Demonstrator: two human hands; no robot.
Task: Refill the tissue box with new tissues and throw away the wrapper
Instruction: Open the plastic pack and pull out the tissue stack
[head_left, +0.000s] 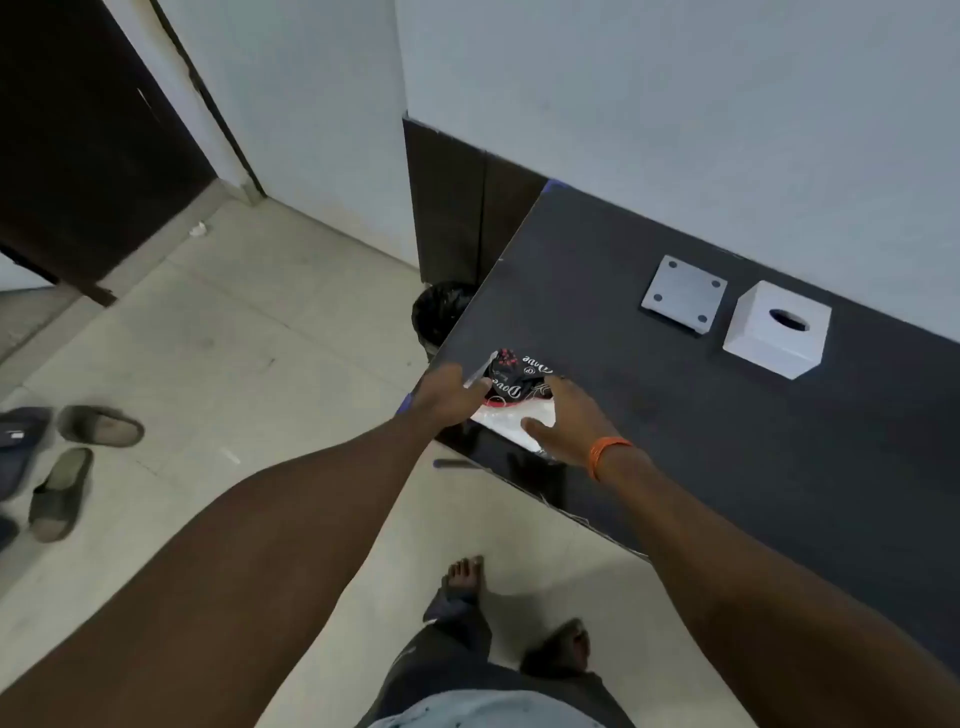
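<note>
both hands work at the near left corner of a dark table (675, 415). the left hand (449, 397) is closed on the left edge of a black wrapper (511, 379), and its fingers pinch the crumpled plastic. the wrapper has white letters and some red marks, and it is pulled up and bunched at the far end of the pack. the right hand (563, 421) lies on the right side of the pack, fingers spread and curved around it, thumb resting on the white tissues (511, 423). the tissues show bare at the near end of the pack, where the wrapper does not cover them. an orange band (605, 454) is on the right wrist.

the white box (776, 327) stands further back on the table, to the right and well apart from the hands. it is upright, with an oval hole on its top face. just beside it, on the left, a flat white plate (683, 293) with four dark dots at its corners lies on the table, not touching the box.

on the floor behind the left edge of the table there is a bin (441, 312) with a black bag inside, partly hidden by the table. sandals (78, 467) lie on the pale floor at the far left. the bare feet (465, 574) of the person stand near the table.
</note>
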